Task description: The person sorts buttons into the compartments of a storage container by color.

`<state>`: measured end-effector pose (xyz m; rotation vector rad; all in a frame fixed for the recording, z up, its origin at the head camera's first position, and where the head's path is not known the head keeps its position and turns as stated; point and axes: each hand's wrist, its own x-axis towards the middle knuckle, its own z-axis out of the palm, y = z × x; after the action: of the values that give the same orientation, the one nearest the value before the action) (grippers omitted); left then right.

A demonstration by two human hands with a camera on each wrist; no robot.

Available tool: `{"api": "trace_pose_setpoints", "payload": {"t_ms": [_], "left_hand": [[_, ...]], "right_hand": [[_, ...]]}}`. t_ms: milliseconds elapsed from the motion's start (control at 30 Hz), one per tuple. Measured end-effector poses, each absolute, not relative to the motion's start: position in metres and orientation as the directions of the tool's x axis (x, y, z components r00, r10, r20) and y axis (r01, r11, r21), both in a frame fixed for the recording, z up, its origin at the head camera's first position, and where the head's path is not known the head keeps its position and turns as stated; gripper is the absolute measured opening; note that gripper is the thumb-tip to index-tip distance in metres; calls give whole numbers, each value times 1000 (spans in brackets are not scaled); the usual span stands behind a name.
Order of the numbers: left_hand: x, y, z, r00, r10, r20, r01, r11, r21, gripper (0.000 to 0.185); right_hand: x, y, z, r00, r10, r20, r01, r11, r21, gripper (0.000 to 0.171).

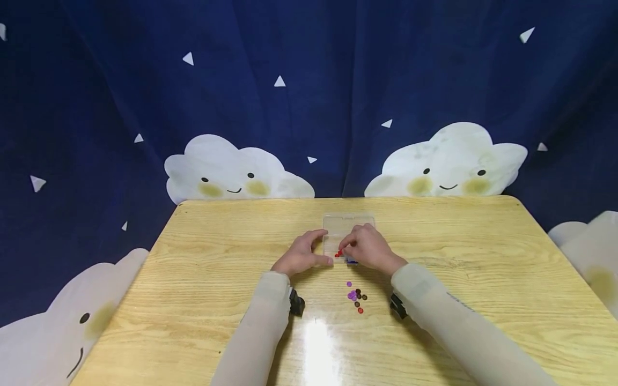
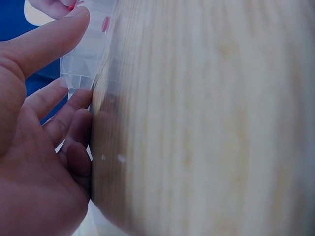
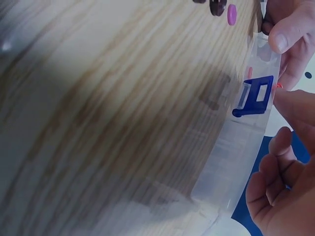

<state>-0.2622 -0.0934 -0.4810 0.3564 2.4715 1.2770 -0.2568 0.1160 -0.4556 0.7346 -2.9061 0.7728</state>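
A clear plastic box (image 1: 333,244) with a blue latch (image 3: 257,96) on its near wall stands on the table, lid raised at the back. My left hand (image 1: 301,254) holds its left end, thumb at the near corner and fingers along the side, as the left wrist view (image 2: 44,147) shows. Above the near part of the box, my right hand (image 1: 369,247) pinches a small red button-like disc (image 1: 340,252) between thumb and forefinger; its other fingers are loosely curled. Another red disc (image 2: 106,23) lies inside the box. The right hand covers the box's right side.
Nearer than the box, several small purple discs (image 1: 352,295) and dark brown discs (image 1: 364,297) lie loosely together on the wooden table (image 1: 217,268), with one red disc (image 1: 360,310) closest to me. A dark blue curtain (image 1: 309,107) with white clouds hangs behind the table.
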Motion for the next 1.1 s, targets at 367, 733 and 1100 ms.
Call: {"api": "trace_pose_setpoints", "payload": {"t_ms": [367, 733, 1100], "left_hand": [[-262, -94, -481, -910, 382, -163, 100, 581, 807, 79], [-259, -92, -480, -914, 368, -170, 85, 583, 808, 79], [-261, -92, -479, -915, 364, -175, 74, 578, 813, 80]], "right_hand": [[-254, 116, -454, -886, -439, 148, -457, 775, -438, 11], [-251, 123, -447, -896, -421, 142, -436, 774, -458, 13], [-236, 134, -436, -875, -454, 169, -466, 695, -547, 14]]}}
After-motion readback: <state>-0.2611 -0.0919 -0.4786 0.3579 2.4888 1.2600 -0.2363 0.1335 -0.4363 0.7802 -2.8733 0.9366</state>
